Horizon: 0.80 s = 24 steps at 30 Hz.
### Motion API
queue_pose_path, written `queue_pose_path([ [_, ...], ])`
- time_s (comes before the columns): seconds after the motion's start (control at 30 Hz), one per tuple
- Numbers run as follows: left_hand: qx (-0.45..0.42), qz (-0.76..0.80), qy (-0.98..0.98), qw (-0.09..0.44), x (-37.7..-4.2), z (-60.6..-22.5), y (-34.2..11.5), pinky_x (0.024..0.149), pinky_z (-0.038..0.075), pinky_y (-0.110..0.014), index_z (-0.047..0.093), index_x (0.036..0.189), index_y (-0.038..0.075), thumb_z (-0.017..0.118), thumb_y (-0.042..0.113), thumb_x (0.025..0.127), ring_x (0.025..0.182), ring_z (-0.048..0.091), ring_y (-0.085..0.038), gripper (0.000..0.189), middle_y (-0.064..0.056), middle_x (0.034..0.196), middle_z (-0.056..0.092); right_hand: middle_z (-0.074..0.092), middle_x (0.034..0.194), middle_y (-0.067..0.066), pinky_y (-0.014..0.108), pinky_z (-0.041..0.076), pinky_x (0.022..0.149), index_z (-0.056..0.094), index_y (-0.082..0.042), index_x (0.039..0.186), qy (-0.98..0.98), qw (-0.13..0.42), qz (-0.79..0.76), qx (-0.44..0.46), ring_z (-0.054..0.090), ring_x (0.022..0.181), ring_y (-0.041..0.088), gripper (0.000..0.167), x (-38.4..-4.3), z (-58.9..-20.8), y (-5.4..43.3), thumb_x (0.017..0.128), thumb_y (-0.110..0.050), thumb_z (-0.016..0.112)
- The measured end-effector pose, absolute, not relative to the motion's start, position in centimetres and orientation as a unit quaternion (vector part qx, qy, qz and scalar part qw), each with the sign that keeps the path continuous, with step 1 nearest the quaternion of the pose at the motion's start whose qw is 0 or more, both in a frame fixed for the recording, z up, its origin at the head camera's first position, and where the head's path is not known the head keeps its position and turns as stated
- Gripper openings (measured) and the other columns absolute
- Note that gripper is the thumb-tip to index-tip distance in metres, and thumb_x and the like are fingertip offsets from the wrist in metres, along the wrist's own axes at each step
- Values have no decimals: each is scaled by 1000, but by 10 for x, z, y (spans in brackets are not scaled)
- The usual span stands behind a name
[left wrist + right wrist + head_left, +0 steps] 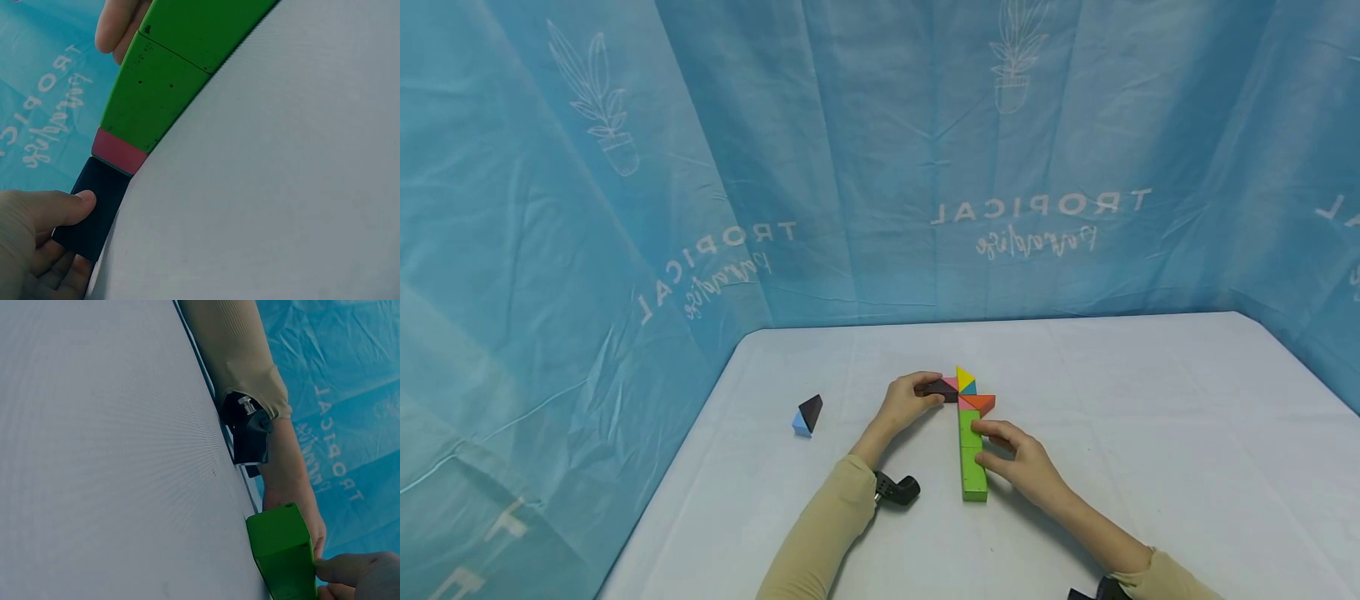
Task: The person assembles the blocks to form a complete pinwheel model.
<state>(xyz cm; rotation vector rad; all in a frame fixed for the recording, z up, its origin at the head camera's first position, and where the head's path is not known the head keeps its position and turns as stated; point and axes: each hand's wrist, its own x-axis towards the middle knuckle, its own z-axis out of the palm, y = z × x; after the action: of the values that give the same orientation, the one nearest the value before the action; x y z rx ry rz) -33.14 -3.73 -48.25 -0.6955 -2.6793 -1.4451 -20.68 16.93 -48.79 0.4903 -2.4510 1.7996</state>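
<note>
My left hand (901, 407) pinches a black triangular block (942, 388) between thumb and fingers at the left of a pinwheel of small blocks. The thumb lies along the black block's side in the left wrist view, with a pink block (120, 151) beside it. Around the pinwheel are a yellow block (964, 379), a blue block (971, 388) and an orange block (981, 403). Below it, two green blocks (973, 477) form a straight stem. My right hand (1021, 465) touches the stem's right side with thumb and fingertips; its fingers are not around it.
On the left of the white table (1150, 467) lie a loose black block (811, 410) and a light blue block (801, 426), touching each other. Blue printed curtains (865, 167) hang behind and at both sides. Black wrist mounts (898, 490) sit at the sleeves.
</note>
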Motion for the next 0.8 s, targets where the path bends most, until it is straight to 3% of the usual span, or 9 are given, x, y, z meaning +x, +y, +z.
queue_pose_path([
  [0.37, -215, -480, -851, 4, -331, -478, -44, 84, 50, -26, 62, 122, 2, 71, 13, 85, 101, 62, -20, 39, -9, 116, 64, 57, 127, 9, 40, 38, 101, 57, -4, 126, -797, 26, 583, 156, 48, 122, 28, 45, -207, -489, 168, 85, -13, 72],
  [0.63, -259, -460, -848, 45, -319, -451, -69, 91, 46, -26, 61, 122, 0, 72, 13, 85, 107, 59, -21, 41, -10, 118, 63, 57, 127, 8, 39, 39, 100, 57, -4, 126, -800, 30, 579, 155, 49, 121, 27, 45, -206, -486, 167, 84, -12, 72],
  [0.8, -259, -452, -851, 65, -303, -436, -89, 92, 45, -26, 62, 122, 6, 72, 17, 84, 109, 58, -19, 40, -6, 119, 63, 57, 127, 7, 38, 40, 99, 57, -5, 126, -799, 35, 578, 161, 49, 121, 26, 45, -205, -488, 170, 84, -13, 72],
])
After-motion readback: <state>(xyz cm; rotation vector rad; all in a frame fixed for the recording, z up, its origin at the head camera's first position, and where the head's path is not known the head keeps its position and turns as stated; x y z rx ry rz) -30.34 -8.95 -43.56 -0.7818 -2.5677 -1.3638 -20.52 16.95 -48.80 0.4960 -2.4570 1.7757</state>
